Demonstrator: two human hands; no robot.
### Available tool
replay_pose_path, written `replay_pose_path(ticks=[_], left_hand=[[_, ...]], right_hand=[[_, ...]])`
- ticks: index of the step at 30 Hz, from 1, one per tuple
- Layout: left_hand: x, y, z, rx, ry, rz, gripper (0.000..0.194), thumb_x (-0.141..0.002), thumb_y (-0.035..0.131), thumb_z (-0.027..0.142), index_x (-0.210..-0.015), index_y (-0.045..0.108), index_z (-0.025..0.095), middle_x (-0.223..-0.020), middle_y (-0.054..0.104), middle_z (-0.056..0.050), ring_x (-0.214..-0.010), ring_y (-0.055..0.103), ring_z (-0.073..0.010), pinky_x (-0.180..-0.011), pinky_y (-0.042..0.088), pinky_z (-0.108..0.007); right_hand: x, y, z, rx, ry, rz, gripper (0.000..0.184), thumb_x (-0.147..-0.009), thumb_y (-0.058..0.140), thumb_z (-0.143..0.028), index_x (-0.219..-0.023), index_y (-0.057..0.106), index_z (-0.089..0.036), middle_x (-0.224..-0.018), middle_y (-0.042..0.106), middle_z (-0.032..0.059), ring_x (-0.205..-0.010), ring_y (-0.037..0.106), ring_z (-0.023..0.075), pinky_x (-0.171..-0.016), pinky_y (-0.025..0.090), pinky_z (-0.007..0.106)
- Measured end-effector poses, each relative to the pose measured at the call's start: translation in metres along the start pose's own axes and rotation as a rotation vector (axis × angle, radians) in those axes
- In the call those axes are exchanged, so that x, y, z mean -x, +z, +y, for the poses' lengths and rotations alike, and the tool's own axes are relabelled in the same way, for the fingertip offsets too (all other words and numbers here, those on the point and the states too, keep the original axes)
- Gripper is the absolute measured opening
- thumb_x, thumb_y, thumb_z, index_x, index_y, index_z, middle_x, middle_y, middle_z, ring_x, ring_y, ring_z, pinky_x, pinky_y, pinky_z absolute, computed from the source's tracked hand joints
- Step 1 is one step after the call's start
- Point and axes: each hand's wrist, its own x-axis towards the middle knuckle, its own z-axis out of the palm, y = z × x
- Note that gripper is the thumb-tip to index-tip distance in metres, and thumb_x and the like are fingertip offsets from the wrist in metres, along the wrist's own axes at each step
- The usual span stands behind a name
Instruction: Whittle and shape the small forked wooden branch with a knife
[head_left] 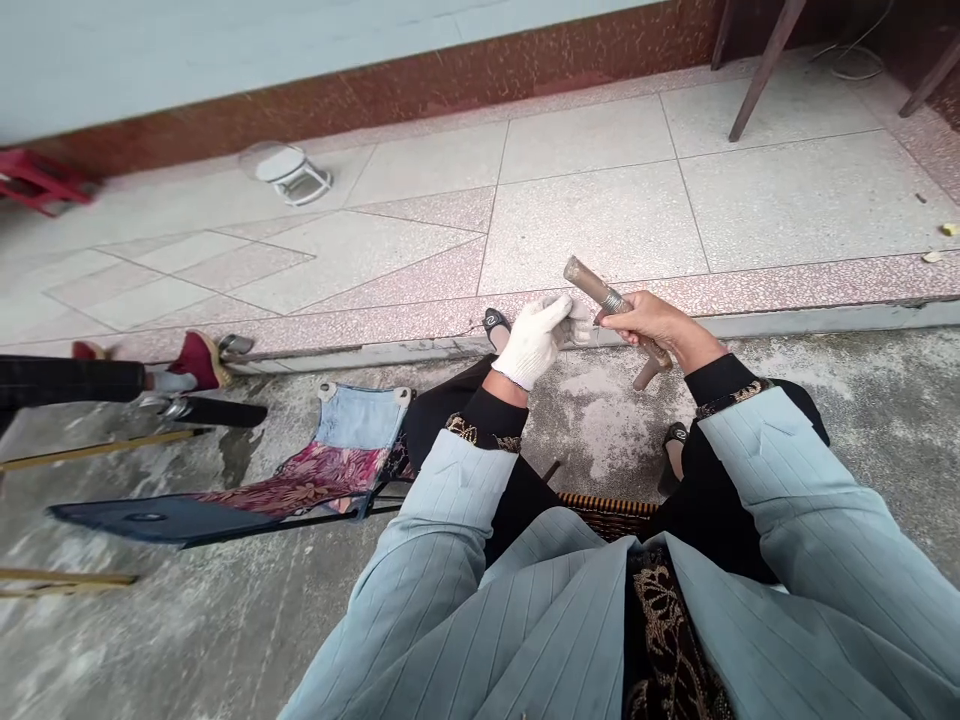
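The person's bare right hand [646, 322] grips a wire-bound tool [591, 281] near the front edge of the tiled step [600, 220], and a slack hold could let it twist into the gloved left hand [531, 345], whose curled fingers' contents cannot be told.

A brown, round wooden stick with a silvery wire binding [594, 283] is gripped around its middle by the bare right hand [646, 318], held above the ground. It slants across the view, its blunt, worn-looking far end up and to the left, beside the gloved left hand. The wire is wound in close turns just ahead of the fingers. Below the hand the wood reappears, with a short rounded stub branching off toward the lower left; the stretch between is hidden by the grip.
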Motion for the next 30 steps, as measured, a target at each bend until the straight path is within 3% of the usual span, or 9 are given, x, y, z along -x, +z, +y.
replay_pose_path(ticks=[4,9,13,19,23,27,28,30], left_hand=[[0.001,0.015,-0.003,0.131,-0.041,0.001,0.025,-0.078,0.068,0.039,-0.077,0.061,0.015,-0.073,0.069,-0.005,-0.077,0.069,-0.019,-0.071,0.057,-0.032],[0.006,0.018,-0.007,0.211,-0.115,0.01,0.03,-0.082,0.062,0.043,-0.086,0.065,0.014,-0.08,0.071,-0.009,-0.084,0.07,-0.0224,-0.07,0.058,-0.034],[0.01,0.016,-0.009,0.246,-0.071,-0.023,0.034,-0.081,0.063,0.042,-0.098,0.066,0.014,-0.089,0.072,-0.009,-0.082,0.07,-0.0205,-0.07,0.058,-0.032],[0.013,0.01,-0.012,0.16,0.031,-0.014,0.034,-0.081,0.062,0.042,-0.105,0.065,0.018,-0.087,0.069,-0.005,-0.07,0.066,-0.0141,-0.067,0.055,-0.028],[0.015,-0.003,-0.015,-0.128,0.131,-0.011,0.031,-0.079,0.064,0.035,-0.103,0.062,0.016,-0.09,0.067,-0.006,-0.068,0.062,-0.0119,-0.068,0.053,-0.027],[0.012,-0.016,-0.008,-0.735,0.529,0.165,0.042,-0.08,0.061,0.027,-0.12,0.054,0.018,-0.121,0.058,-0.01,-0.091,0.061,-0.0147,-0.08,0.051,-0.031],[0.01,-0.019,-0.004,-0.905,0.633,0.142,0.043,-0.081,0.06,0.026,-0.123,0.052,0.019,-0.126,0.055,-0.011,-0.099,0.06,-0.0169,-0.085,0.05,-0.033],[0.005,-0.024,0.004,-1.216,0.786,-0.015,0.038,-0.085,0.056,0.027,-0.122,0.055,0.02,-0.128,0.055,-0.011,-0.111,0.056,-0.0208,-0.093,0.047,-0.038]], right_hand=[[-0.003,0.005,0.005,-0.132,-0.026,0.02,0.02,-0.068,0.074,-0.023,-0.077,0.057,-0.018,-0.044,0.048,-0.006,-0.035,0.039,0.0058,-0.033,0.031,0.017],[0.0,0.007,0.005,-0.17,-0.034,-0.013,0.019,-0.068,0.073,-0.023,-0.071,0.054,-0.018,-0.043,0.046,-0.006,-0.035,0.037,0.0055,-0.033,0.031,0.017],[0.006,0.009,0.003,-0.222,-0.025,-0.08,0.026,-0.067,0.072,-0.024,-0.062,0.048,-0.018,-0.045,0.045,-0.0059,-0.036,0.036,0.0043,-0.035,0.032,0.018],[0.006,0.009,0.002,-0.232,0.003,-0.124,0.023,-0.068,0.071,-0.025,-0.065,0.049,-0.017,-0.044,0.042,-0.0067,-0.037,0.035,0.0049,-0.036,0.031,0.018],[0.007,0.007,0.002,-0.214,0.011,-0.174,0.025,-0.069,0.069,-0.022,-0.061,0.045,-0.018,-0.044,0.038,-0.0077,-0.037,0.033,0.0041,-0.037,0.031,0.017],[0.007,0.004,0.003,-0.229,0.015,-0.267,0.027,-0.071,0.067,-0.022,-0.059,0.043,-0.018,-0.044,0.036,-0.0081,-0.037,0.032,0.004,-0.038,0.033,0.018],[0.006,0.004,0.003,-0.24,0.014,-0.283,0.026,-0.071,0.067,-0.022,-0.06,0.043,-0.017,-0.044,0.036,-0.0085,-0.037,0.031,0.0039,-0.038,0.032,0.018],[0.005,0.003,0.005,-0.252,0.008,-0.308,0.025,-0.072,0.066,-0.021,-0.061,0.044,-0.017,-0.044,0.035,-0.0089,-0.037,0.031,0.0038,-0.038,0.032,0.017]])
